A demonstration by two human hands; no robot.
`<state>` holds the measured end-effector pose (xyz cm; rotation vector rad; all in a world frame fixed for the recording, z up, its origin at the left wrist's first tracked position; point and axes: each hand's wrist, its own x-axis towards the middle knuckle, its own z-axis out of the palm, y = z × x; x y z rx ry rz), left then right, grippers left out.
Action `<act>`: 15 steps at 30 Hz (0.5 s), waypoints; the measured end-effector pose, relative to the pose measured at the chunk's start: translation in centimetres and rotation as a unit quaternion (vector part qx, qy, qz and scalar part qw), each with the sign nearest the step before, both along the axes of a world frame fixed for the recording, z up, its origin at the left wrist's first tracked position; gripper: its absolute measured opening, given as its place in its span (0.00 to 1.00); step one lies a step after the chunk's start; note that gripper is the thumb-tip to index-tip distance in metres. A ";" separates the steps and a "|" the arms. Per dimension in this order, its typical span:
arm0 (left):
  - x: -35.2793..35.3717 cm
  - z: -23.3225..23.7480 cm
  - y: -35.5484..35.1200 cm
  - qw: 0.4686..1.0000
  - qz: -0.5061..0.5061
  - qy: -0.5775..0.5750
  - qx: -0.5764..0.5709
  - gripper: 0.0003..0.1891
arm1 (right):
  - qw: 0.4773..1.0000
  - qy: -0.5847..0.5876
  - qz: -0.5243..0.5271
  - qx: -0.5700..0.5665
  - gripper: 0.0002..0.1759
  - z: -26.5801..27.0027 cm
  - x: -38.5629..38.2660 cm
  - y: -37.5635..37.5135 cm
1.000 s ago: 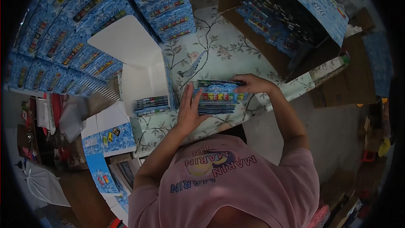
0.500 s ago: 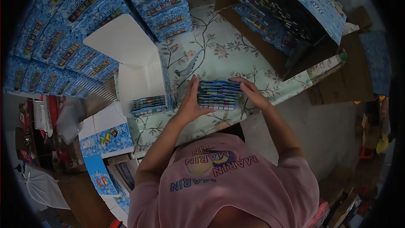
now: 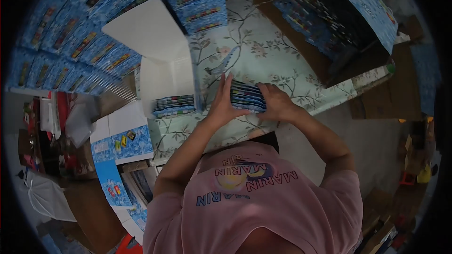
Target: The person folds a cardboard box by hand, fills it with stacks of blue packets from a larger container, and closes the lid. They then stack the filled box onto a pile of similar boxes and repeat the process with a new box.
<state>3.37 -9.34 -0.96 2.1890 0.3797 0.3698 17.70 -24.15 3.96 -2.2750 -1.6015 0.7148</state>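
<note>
Between my two hands is a stack of flat blue packets point(image 3: 248, 97), their edges facing up in a tight row. My left hand point(image 3: 222, 102) presses on the stack's left side, with the thumb along the near edge. On the right side, my right hand point(image 3: 278, 103) closes round the stack's end. Just left of my left hand stands an open white-lined box point(image 3: 167, 76), lid tipped back. Inside its near end lies a row of similar packets point(image 3: 174, 105).
A large cardboard box point(image 3: 310, 68) holding many packets stands at the back right. Stacked blue printed boxes point(image 3: 84, 42) rise at the left and back. The table wears a flowered cloth point(image 3: 263, 56). Flattened blue-and-white cartons point(image 3: 123, 141) lie at the near left.
My right hand has moved in from the stack's far corner and now wraps its right end. The packets are squeezed into a narrower, slightly tilted stack. The whole view has shifted a little.
</note>
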 end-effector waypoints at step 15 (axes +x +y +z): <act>-11.1 3.2 8.9 0.940 0.203 -0.015 0.272 0.06 | 0.929 0.259 -0.034 0.262 0.45 7.4 -5.8 16.4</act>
